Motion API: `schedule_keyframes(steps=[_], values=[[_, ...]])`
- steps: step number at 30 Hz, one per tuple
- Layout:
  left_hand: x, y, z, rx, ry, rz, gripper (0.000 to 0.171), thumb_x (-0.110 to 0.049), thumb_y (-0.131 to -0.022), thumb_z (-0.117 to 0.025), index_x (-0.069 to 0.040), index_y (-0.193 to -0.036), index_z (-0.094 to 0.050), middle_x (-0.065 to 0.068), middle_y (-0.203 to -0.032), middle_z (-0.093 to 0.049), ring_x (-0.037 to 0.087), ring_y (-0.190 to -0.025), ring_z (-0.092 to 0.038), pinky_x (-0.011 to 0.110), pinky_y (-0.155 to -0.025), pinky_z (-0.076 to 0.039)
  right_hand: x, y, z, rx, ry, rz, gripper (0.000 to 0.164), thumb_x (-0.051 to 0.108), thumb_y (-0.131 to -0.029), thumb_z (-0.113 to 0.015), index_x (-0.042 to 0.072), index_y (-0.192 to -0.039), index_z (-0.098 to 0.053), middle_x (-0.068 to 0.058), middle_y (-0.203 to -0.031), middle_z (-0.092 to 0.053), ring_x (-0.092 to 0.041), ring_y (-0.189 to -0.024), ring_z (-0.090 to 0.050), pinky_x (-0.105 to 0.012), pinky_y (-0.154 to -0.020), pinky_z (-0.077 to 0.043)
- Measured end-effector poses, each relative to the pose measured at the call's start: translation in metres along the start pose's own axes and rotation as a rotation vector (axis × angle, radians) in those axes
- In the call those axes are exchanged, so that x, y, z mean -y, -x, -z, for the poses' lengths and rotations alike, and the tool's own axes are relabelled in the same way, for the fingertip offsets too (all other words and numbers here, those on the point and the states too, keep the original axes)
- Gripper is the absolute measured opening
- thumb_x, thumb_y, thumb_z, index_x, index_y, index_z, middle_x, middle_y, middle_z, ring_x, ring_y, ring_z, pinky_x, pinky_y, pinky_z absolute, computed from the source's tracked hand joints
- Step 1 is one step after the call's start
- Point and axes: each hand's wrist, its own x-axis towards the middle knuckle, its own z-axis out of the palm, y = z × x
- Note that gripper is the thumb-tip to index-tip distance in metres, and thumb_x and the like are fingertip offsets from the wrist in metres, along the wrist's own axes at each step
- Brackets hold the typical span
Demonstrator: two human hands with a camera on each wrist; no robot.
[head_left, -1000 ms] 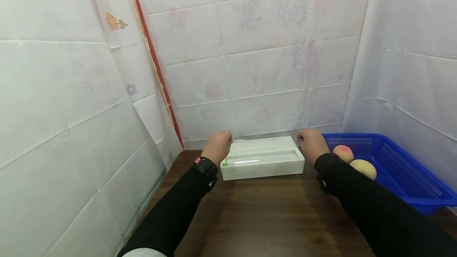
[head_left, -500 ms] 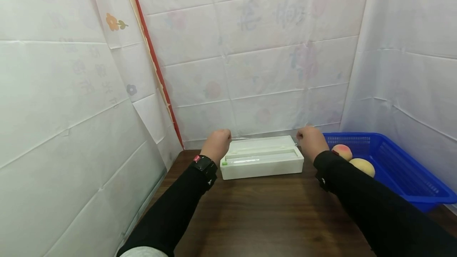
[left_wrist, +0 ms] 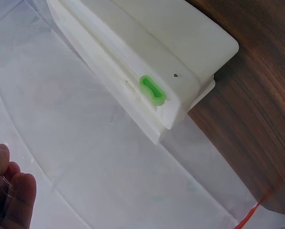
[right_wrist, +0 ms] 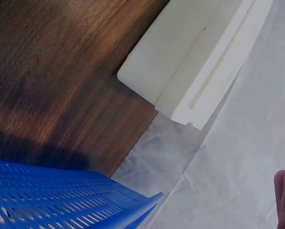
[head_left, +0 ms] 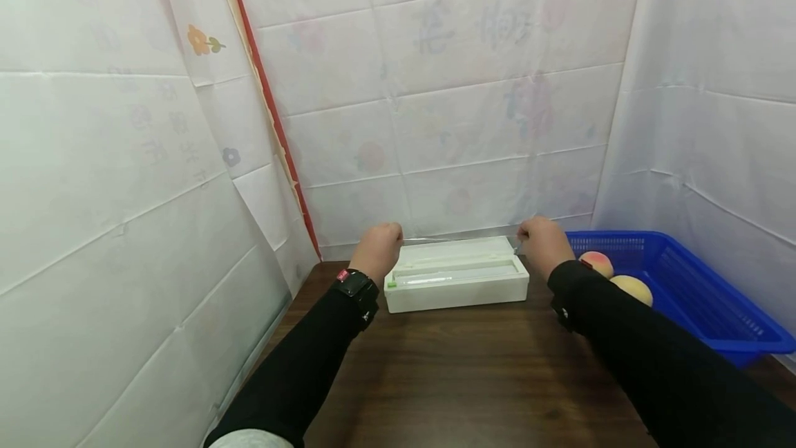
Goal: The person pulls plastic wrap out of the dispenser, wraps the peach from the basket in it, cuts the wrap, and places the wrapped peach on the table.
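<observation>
A white cling film dispenser [head_left: 459, 298] stands on the dark wooden table [head_left: 457, 379] near the back wall. Its lid is up, and a green slider [left_wrist: 152, 90] shows at its left end. My left hand [head_left: 378, 253], by the dispenser's left rear corner, pinches clear cling film [left_wrist: 6, 182] between thumb and fingers. Across the back, a thin shiny film edge runs behind the lid towards my right hand [head_left: 546, 249]. That hand's fingers are curled together at the right rear corner, with a bit of film at their tips. In the right wrist view only some fingertips show.
To the right stands a blue plastic basket [head_left: 721, 349] holding two peaches, a pinkish peach [head_left: 595, 263] and a yellow peach [head_left: 633, 290]. White sheeting [head_left: 448, 123] hangs close behind and on both sides of the table.
Both hands have risen very slightly and moved a little towards the back wall, keeping their grip. The dispenser and basket have stayed in place.
</observation>
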Motion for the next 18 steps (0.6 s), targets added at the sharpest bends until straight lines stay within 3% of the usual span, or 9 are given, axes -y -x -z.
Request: schedule_keyframes(steps=[18], values=[[-0.006, 0.0, 0.014, -0.003, 0.013, -0.008, 0.013, -0.01, -0.102, -0.072, -0.011, -0.09, -0.067, 0.002, -0.085, -0.07, 0.017, -0.076, -0.068, 0.03, -0.069, -0.057, 0.001, 0.0, 0.009, -0.016, 0.024, 0.02, 0.019, -0.002, -0.101, -0.059, -0.005, -0.104, -0.078, -0.026, -0.103, -0.073, -0.043, -0.1, -0.07, -0.059, -0.092, -0.055]])
